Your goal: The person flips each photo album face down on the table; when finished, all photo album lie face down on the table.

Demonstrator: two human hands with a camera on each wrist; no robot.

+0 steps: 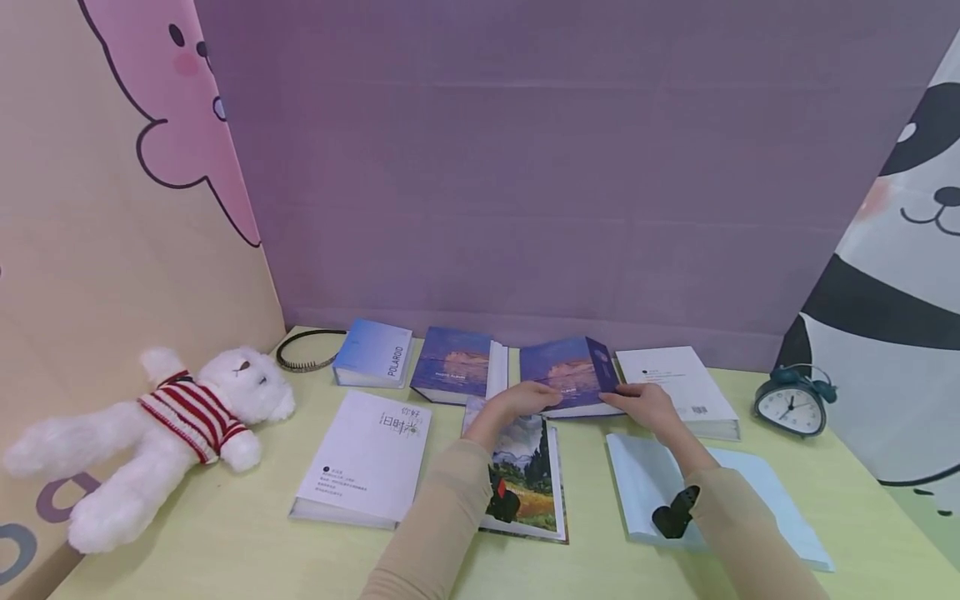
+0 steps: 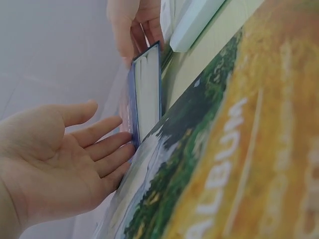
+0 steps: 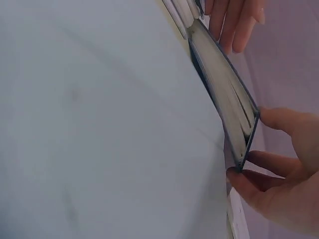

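Observation:
A dark blue photo album [image 1: 562, 373] with a cliff picture on its cover lies at the back middle of the table, its spine end toward the right. At that spine my right hand [image 1: 647, 406] pinches the album, thumb on the cover edge and fingers around the lower edge, as the right wrist view shows. My left hand [image 1: 517, 402] has its fingers extended, with the fingertips right at the album's cover in the left wrist view [image 2: 130, 119]. Below the left forearm is an album with a landscape painting [image 1: 528, 471], partly hidden by the arm.
A matching blue album [image 1: 453, 362], a Polaroid album [image 1: 372, 352] and a headband [image 1: 300, 364] are at the back left. White albums lie left [image 1: 367, 458] and right [image 1: 675, 383]. A light blue album [image 1: 765, 492] sits under the right forearm. A teddy bear [image 1: 191, 417] and an alarm clock [image 1: 791, 408] flank them.

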